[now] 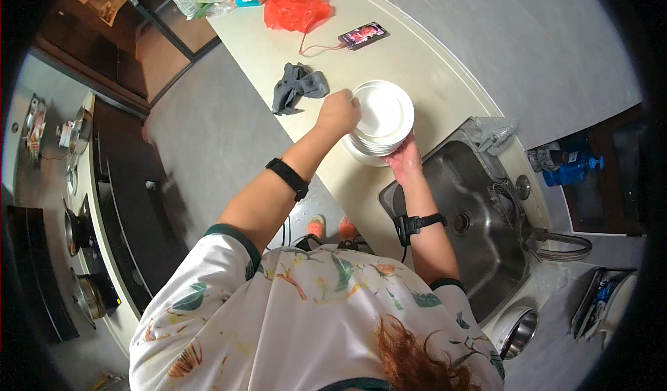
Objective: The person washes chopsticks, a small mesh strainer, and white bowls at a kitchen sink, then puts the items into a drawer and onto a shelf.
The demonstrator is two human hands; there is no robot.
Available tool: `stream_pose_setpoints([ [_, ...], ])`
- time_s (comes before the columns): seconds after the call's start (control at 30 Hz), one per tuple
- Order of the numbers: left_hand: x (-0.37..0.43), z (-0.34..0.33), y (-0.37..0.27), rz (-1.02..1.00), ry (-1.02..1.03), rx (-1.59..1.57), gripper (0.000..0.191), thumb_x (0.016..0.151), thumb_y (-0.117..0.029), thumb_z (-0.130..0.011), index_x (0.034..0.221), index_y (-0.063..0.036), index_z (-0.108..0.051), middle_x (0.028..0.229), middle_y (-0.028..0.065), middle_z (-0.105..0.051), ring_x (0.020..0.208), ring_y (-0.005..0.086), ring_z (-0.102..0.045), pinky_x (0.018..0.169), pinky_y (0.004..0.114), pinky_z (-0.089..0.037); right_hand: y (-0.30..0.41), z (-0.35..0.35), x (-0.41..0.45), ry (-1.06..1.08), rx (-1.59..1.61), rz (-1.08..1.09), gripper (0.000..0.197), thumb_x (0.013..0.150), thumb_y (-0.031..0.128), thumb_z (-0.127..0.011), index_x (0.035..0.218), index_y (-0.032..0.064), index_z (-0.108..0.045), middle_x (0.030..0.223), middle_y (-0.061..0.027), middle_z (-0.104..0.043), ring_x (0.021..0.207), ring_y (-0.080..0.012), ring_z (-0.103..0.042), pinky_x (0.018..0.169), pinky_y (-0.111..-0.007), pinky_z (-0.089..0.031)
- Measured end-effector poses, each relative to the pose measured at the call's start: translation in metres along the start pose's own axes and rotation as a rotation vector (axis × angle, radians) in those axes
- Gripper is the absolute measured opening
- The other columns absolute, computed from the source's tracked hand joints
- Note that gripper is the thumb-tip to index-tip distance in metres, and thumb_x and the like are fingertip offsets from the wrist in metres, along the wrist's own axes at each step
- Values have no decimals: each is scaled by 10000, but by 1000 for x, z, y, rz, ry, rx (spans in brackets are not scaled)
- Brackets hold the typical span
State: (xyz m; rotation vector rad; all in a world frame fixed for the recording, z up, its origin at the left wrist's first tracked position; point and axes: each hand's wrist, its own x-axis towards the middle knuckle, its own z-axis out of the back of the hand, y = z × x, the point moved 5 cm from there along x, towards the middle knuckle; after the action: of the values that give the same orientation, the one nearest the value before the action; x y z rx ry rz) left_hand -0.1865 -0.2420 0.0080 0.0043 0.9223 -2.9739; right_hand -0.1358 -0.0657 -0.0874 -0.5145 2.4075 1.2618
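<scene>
A stack of white dishes (pixel 384 110) is between my hands over the pale countertop. My left hand (pixel 340 112) has its curled fingers at the left rim of the stack's upper dishes. My right hand (pixel 405 160) grips the stack from its lower right side, with the palm partly turned up and some fingers hidden beneath. Below the stack shows the edge of a wider white plate (pixel 359 154); whether it rests on the counter cannot be told. A crumpled dark grey cloth (pixel 299 86) lies just beyond my left hand.
Right of my right forearm is a stainless steel sink (pixel 469 281) with a faucet (pixel 563 246) and a wet cloth or bag (pixel 492 133) on its far corner. A phone (pixel 363 35) on a cable and a red plastic bag (pixel 297 8) lie farther along the counter.
</scene>
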Motion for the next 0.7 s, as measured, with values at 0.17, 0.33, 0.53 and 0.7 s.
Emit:
stream_pose_setpoints([
  [0.17, -21, -32, 5, 491, 463, -797, 490, 831, -222, -492, 1287, -140, -330, 1125, 138, -508, 907, 295, -555, 524, 488, -488, 7, -12, 5, -88, 60, 6, 609, 864, 562, -340, 1277, 117, -370, 1285, -94, -404, 1149, -235, -433, 884, -430, -425],
  [0.33, -21, -34, 9, 370, 398, -936, 528, 842, -176, -472, 1319, -117, -254, 1129, 170, -501, 880, 304, -565, 514, 435, -515, 3, -21, 7, -173, 181, 41, 498, 890, 452, -334, 1245, 112, -410, 1219, -61, -480, 1074, -179, -506, 789, -320, -488],
  [0.53, -29, -23, -36, 235, 559, -1208, 511, 852, -205, -475, 1302, -80, -268, 1131, 160, -503, 899, 292, -570, 558, 418, -522, 54, -4, -53, -432, 31, 367, 602, 883, 502, -337, 1292, 61, -365, 1247, -126, -455, 1140, -246, -450, 966, -351, -327],
  [0.7, -55, -52, -87, 240, 970, -1631, 467, 871, -239, -478, 1239, 6, -329, 1112, 194, -509, 936, 327, -569, 717, 461, -527, 117, 11, -133, -690, -651, 626, 643, 870, 480, -415, 1231, -52, -400, 1188, -194, -468, 1076, -263, -483, 892, -378, -372],
])
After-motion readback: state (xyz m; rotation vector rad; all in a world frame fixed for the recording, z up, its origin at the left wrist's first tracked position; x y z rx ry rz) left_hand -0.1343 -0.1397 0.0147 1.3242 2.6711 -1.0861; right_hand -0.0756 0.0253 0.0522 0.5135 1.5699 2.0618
